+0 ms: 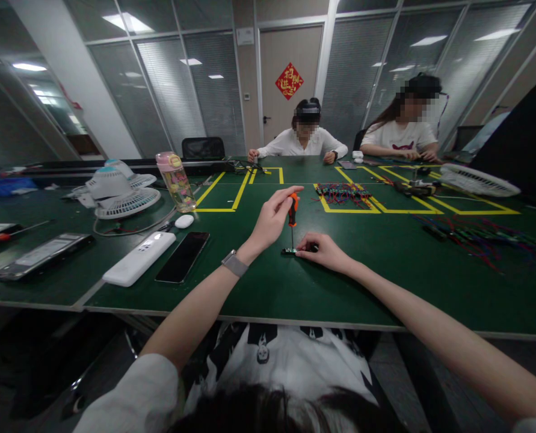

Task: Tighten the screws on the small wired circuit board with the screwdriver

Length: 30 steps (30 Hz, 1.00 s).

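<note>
My left hand point(274, 218) is closed around the orange and black handle of a screwdriver point(293, 211), which stands upright. Its thin shaft points down to a small circuit board point(288, 251) lying on the green table point(249, 282). From the right, my right hand point(324, 251) pinches the board's right end with thumb and forefinger; its other fingers are curled, and something dark shows beneath them that I cannot make out. A watch with a grey band point(235, 263) sits on my left wrist.
Left of my arms lie a black phone point(183, 257), a white power bank point(140, 258), a drink bottle point(177, 182) and white fans point(118, 191). Wired boards lie ahead point(343, 194) and at right point(479, 234). Two people point(301, 135) point(405, 129) sit across the table.
</note>
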Motion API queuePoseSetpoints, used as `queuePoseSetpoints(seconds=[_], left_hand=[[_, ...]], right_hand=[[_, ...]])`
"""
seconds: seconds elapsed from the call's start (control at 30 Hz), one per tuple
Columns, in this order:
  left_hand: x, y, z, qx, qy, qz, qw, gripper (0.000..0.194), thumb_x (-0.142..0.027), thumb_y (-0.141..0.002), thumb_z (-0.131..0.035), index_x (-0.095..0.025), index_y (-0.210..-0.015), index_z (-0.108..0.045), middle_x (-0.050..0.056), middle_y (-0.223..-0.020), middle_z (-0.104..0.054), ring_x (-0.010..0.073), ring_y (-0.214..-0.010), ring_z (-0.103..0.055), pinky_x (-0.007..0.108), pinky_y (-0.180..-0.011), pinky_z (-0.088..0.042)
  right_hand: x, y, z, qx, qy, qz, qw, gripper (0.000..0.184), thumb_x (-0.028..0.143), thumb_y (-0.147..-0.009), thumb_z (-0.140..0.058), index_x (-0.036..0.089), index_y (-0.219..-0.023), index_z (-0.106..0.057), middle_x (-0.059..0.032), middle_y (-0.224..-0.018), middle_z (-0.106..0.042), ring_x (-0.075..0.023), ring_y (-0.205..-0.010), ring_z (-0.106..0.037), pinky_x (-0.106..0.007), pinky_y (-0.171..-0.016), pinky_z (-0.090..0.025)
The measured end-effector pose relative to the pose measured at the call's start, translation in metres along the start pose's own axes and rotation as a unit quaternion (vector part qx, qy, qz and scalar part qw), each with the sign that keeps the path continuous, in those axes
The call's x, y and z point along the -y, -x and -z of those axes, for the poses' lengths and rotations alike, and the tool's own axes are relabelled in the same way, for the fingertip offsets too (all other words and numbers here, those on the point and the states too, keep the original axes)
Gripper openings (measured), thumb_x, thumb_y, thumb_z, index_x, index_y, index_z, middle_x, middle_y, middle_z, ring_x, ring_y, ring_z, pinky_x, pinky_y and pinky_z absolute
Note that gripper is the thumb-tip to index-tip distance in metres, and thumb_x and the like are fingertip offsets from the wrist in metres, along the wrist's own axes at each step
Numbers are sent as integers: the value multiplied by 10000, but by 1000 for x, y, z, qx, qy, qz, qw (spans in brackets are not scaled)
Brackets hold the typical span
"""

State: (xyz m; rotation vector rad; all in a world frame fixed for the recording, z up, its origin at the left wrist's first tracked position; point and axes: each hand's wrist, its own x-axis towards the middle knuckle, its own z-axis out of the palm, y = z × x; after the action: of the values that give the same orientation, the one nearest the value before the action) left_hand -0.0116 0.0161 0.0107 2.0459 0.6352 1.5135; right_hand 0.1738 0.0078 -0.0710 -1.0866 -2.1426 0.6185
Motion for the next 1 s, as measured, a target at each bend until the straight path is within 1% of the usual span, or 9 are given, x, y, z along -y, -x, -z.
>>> queuePoseSetpoints(seconds=[0.1, 0.23, 0.3, 0.43, 0.57, 0.67, 0.77, 0.87, 1.0], left_hand=[[2, -1, 0, 23, 49, 24, 998, 265, -258, -941, -482, -197, -1156, -623, 66, -1001, -680, 165, -885, -670, 276, -761, -543], [4, 1, 3, -78, -85, -9, 993, 153, -274, -836, -662, -199, -966, -694, 27, -862, -625, 134, -768, -617, 254, -732, -518], [4, 3, 4, -92, -131, -24, 987, 159, -295, -857, -638, -213, -979, -697, 31, -885, -612, 136, -801, -601, 259, -761, -506], [5, 1, 2, -30, -39, -1, 999, 284, -265, -961, -441, -227, -1186, -610, 71, -1142, -631, 157, -984, -631, 284, -840, -510], [7, -3, 1, 34, 84, 38, 995, 294, -264, -952, -454, -193, -1212, -571, 96, -1170, -650, 170, -923, -680, 299, -802, -546], [6, -2, 2, 8, 65, 33, 997, 226, -251, -907, -545, -178, -1109, -616, 72, -1049, -672, 148, -847, -676, 276, -775, -544], [4, 1, 2, -57, -49, -1, 997, 139, -258, -837, -657, -191, -959, -659, 24, -931, -634, 120, -792, -625, 240, -737, -519], [3, 4, 0, -84, -121, -33, 989, 137, -293, -869, -620, -212, -968, -672, 30, -953, -607, 134, -865, -597, 253, -788, -501], [5, 1, -1, -19, 12, -10, 1000, 282, -238, -967, -416, -217, -1170, -611, 70, -1165, -617, 157, -1003, -631, 297, -875, -502]], right_hand=[[1, 0, 1, 3, -4, 0, 1000, 140, 303, -787, -684, 165, -810, -699, -29, -756, -632, -154, -680, -576, -274, -629, -453], [1, 1, 2, 5, 0, 4, 1000, 133, 293, -784, -683, 164, -813, -700, -26, -752, -620, -155, -682, -574, -273, -629, -446], [-1, 1, 2, 8, -1, 5, 1000, 133, 293, -786, -681, 166, -819, -699, -24, -751, -619, -152, -678, -571, -270, -628, -443], [-2, 0, 1, 9, -4, 7, 1000, 137, 295, -784, -683, 165, -823, -694, -23, -754, -618, -149, -667, -565, -269, -621, -442], [0, 0, 2, 10, 3, 11, 1000, 118, 274, -785, -682, 161, -817, -691, -22, -748, -614, -150, -669, -568, -268, -620, -441], [1, 1, 2, 8, 11, 15, 1000, 97, 253, -786, -682, 160, -815, -692, -21, -749, -613, -150, -677, -571, -268, -630, -445], [0, 1, 2, 9, 15, 17, 1000, 84, 239, -785, -686, 161, -814, -693, -20, -751, -611, -149, -679, -570, -265, -631, -445], [-1, 0, 2, 10, 17, 21, 1000, 85, 233, -781, -692, 154, -814, -692, -24, -748, -612, -151, -676, -569, -268, -629, -444], [-1, 0, 3, 10, 16, 28, 999, 85, 238, -785, -689, 159, -817, -692, -25, -750, -615, -152, -678, -571, -269, -632, -446]])
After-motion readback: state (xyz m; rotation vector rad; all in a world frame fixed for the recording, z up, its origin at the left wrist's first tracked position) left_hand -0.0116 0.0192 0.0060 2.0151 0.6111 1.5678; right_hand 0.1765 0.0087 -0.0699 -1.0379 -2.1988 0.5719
